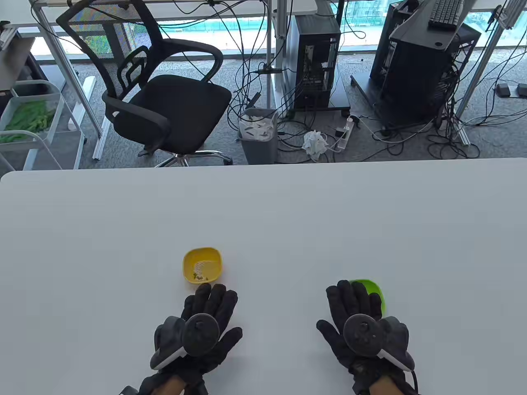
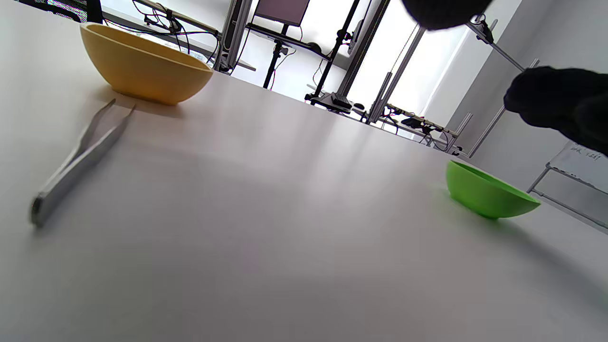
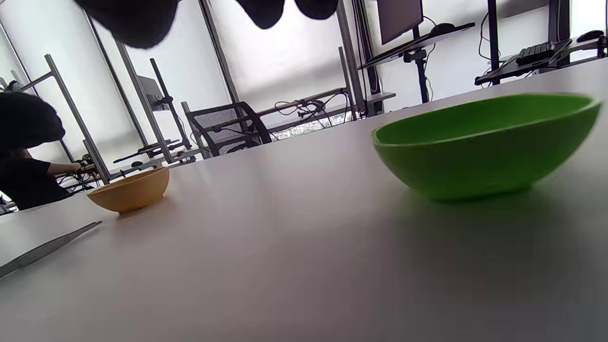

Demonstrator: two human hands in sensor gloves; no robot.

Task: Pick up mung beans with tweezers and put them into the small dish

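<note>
A yellow dish (image 1: pixel 202 265) holds several mung beans and sits just beyond my left hand (image 1: pixel 206 317). It also shows in the left wrist view (image 2: pixel 142 71) and the right wrist view (image 3: pixel 130 192). Metal tweezers (image 2: pixel 78 161) lie flat on the table under my left hand, tips toward the yellow dish; they also show in the right wrist view (image 3: pixel 45 249) and are hidden in the table view. A green dish (image 1: pixel 372 290) is partly covered by my right hand (image 1: pixel 358 317); it shows in the left wrist view (image 2: pixel 487 194) and the right wrist view (image 3: pixel 479 142). Both hands are spread, palms down, holding nothing.
The white table (image 1: pixel 263 214) stretches wide beyond both dishes. Beyond its far edge are an office chair (image 1: pixel 160 90), a waste bin (image 1: pixel 258 135), computer towers and cables on the floor.
</note>
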